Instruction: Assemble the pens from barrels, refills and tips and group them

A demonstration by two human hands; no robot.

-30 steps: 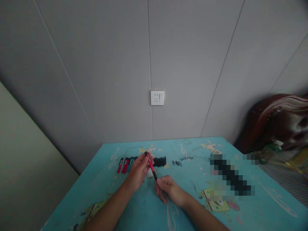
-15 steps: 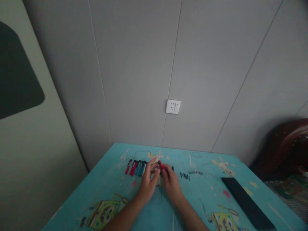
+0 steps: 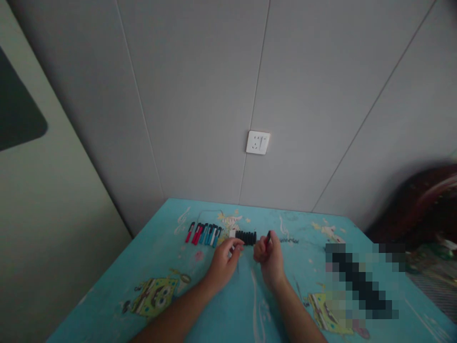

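My right hand [image 3: 271, 259] is closed around a small red pen-like stick with a black end [image 3: 268, 235], which points upward past the fingers. To its left, my left hand [image 3: 224, 262] is curled with thumb and fingertips close together. Something thin and pale shows at its fingers, too small to name. Just beyond the hands lies a row of black pieces [image 3: 246, 237], with a small white block [image 3: 232, 234] at its left end. Further left several red, blue and white pen-like sticks with black ends [image 3: 205, 234] lie side by side.
Small dark pieces [image 3: 289, 240] lie right of my right hand. A long black object [image 3: 360, 281], pixelated, is on the right of the turquoise cartoon-print table [image 3: 200, 309]. The grey wall behind carries a socket [image 3: 257, 142]. A dark red seat back [image 3: 421, 205] stands at the right.
My hands have moved apart. My right hand has gone right with the red stick, now upright in its fist. The row of black pieces has come into sight. The view has tilted slightly down.
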